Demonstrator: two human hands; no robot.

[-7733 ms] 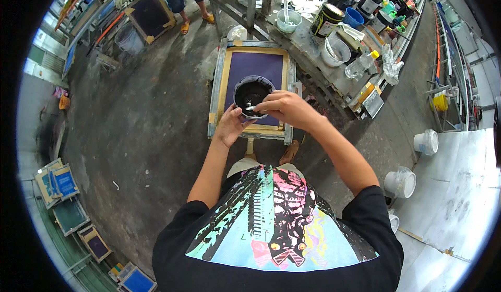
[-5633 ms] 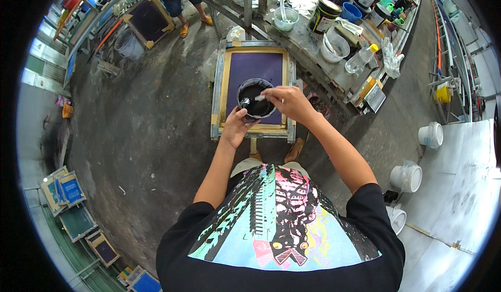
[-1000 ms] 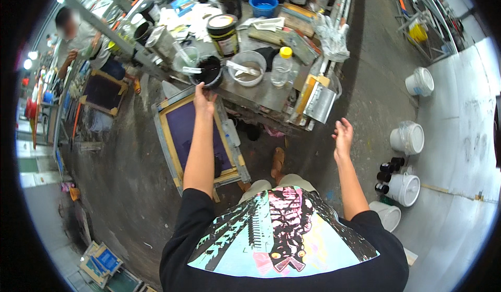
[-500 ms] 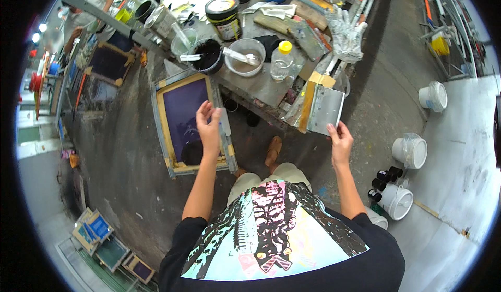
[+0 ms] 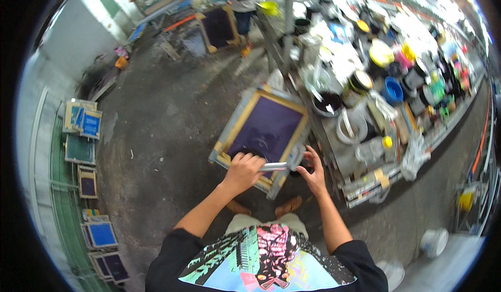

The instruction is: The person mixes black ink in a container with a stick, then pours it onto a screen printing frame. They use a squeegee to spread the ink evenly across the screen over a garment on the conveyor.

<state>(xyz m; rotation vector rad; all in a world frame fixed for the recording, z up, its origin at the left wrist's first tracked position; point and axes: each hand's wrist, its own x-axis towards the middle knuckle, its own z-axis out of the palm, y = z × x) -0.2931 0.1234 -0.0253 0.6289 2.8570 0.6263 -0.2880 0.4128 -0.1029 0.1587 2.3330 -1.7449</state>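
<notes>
My left hand [image 5: 242, 173] is closed on one end of a flat grey metal plate [image 5: 275, 167], seen nearly edge-on. The plate is over the near edge of a screen-printing frame [image 5: 302, 120], which has a purple mesh and tan tape along its sides. A dark patch lies on the mesh near my left fingers, partly hidden by them. Just right of the plate's free end, my right hand [image 5: 314, 173] is open, thumb and fingers curved apart with nothing visible in them.
Right of the frame stands a cluttered table with a tub of dark ink [image 5: 327, 104], a tub with a white spatula [image 5: 351, 127] and a yellow-capped bottle [image 5: 371, 149]. Several framed screens [image 5: 100, 234] lean at far left. Another person [image 5: 245, 2] stands beyond.
My view has turned left toward the frame. The metal plate has passed from my right hand to my left. My right hand has come in from the table's corner, now open.
</notes>
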